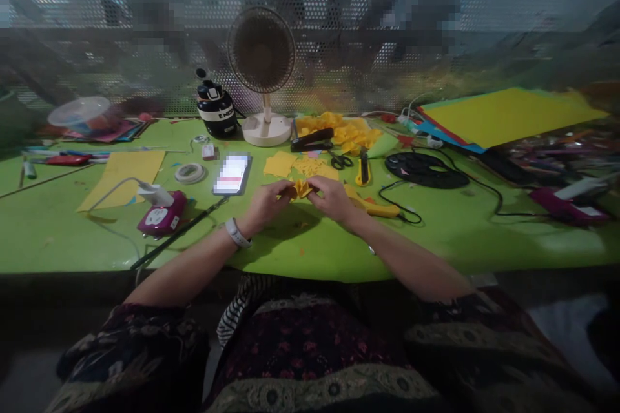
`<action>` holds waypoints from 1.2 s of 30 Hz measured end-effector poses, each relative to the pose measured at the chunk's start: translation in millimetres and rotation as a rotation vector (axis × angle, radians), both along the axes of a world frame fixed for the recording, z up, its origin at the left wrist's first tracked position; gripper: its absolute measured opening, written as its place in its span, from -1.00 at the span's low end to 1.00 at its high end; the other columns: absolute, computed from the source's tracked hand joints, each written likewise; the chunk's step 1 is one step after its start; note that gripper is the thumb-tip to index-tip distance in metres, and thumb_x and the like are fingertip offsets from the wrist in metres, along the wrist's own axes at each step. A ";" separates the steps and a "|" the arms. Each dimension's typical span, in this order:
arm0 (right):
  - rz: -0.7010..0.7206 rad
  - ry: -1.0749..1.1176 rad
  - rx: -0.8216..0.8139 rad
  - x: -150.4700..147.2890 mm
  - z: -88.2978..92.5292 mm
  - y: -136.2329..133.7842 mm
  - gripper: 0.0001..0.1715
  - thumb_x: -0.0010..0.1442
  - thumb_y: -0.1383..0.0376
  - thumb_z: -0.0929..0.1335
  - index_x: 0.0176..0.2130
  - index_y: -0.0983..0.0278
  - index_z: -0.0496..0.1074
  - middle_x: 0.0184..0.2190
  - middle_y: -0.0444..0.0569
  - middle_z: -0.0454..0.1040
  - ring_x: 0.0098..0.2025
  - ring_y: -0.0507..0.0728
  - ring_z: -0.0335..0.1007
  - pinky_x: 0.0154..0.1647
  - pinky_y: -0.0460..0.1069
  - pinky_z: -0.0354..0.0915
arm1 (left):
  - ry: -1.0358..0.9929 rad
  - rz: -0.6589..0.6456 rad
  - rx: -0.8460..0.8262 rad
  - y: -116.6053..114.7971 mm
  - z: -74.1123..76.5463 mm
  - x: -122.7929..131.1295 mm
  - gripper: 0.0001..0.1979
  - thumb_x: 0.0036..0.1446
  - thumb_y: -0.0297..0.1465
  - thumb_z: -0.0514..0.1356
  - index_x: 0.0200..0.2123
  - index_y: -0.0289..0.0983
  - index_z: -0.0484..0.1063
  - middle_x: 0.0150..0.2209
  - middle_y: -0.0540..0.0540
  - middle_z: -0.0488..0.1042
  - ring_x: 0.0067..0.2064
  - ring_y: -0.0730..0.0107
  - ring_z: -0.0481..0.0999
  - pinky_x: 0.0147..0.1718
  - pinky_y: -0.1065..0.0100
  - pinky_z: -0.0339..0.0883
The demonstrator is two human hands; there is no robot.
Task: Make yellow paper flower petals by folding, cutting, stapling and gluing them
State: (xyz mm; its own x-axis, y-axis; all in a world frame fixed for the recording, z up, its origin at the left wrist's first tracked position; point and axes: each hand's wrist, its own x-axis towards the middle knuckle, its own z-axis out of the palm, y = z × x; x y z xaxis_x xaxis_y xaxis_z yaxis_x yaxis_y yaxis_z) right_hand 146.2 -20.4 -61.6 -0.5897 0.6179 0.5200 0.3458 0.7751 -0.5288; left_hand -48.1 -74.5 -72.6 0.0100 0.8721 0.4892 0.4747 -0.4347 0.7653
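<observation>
Between both hands, just above the green table (271, 242), is a small folded orange-yellow paper piece (301, 189). My left hand (268, 205) pinches its left side, with a pale watch band on the wrist. On the right side, my right hand (332, 199) has its fingers closed on the same piece. Behind the hands lie flat yellow paper pieces (281, 164). A yellow glue gun (380, 208) rests right of my right hand, its black cord curling away. Small black scissors (341, 161) and a yellow cutter (363, 171) lie further back.
A white fan (266, 129), a dark bottle (216, 113) and a heap of yellow paper shapes (356, 134) stand behind. Left are a phone (231, 174), tape roll (190, 173) and purple adapter (163, 214). Coloured sheets (508, 116) and a black reel (426, 170) sit right.
</observation>
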 end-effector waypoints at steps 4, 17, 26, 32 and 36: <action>-0.011 -0.029 0.040 -0.5 0.7 -1.8 -0.83 0.26 0.31 0.29 -0.22 0.25 0.49 -0.28 0.03 0.55 -0.29 0.15 0.40 -0.25 0.00 0.24 | 0.124 0.036 -0.015 -4.2 3.7 1.2 -0.91 0.15 -0.36 0.22 -0.35 -0.22 0.53 -0.47 -0.06 0.51 -0.50 0.39 0.35 -0.44 0.37 0.17; -0.052 -0.184 0.092 -2.0 5.2 -11.7 -0.84 0.24 0.38 0.27 -0.24 0.26 0.46 -0.37 -0.01 0.53 -0.40 0.11 0.32 -0.38 -0.03 0.07 | 0.343 0.108 0.002 -9.7 4.7 4.2 -0.83 0.23 -0.31 0.13 -0.39 -0.20 0.45 -0.55 -0.05 0.40 -0.58 0.40 0.19 -0.48 0.34 -0.02; -0.108 -0.247 0.080 -7.3 8.0 -15.0 -0.81 0.23 0.39 0.27 -0.24 0.30 0.48 -0.40 -0.02 0.52 -0.43 0.08 0.28 -0.39 -0.04 0.05 | 0.515 0.113 -0.003 -11.0 0.9 7.8 -0.79 0.30 -0.31 0.04 -0.27 -0.22 0.44 -0.50 -0.10 0.46 -0.58 0.38 0.26 -0.52 0.33 0.00; -0.136 -0.223 0.071 -7.4 11.1 -15.9 -0.79 0.23 0.39 0.27 -0.22 0.31 0.50 -0.37 0.00 0.55 -0.39 0.10 0.36 -0.35 -0.05 0.11 | 0.578 0.080 0.056 -13.0 -1.6 11.2 -0.72 0.32 -0.35 0.00 -0.06 -0.29 0.44 -0.44 -0.17 0.53 -0.55 0.33 0.38 -0.56 0.33 0.08; -0.148 -0.237 0.045 -10.3 12.8 -21.2 -0.77 0.26 0.38 0.25 -0.20 0.33 0.50 -0.37 0.01 0.56 -0.41 0.10 0.37 -0.35 -0.04 0.14 | 0.595 0.090 0.000 -15.4 -1.4 11.6 -0.67 0.33 -0.37 -0.03 0.02 -0.34 0.42 -0.43 -0.22 0.54 -0.54 0.27 0.43 -0.55 0.29 0.15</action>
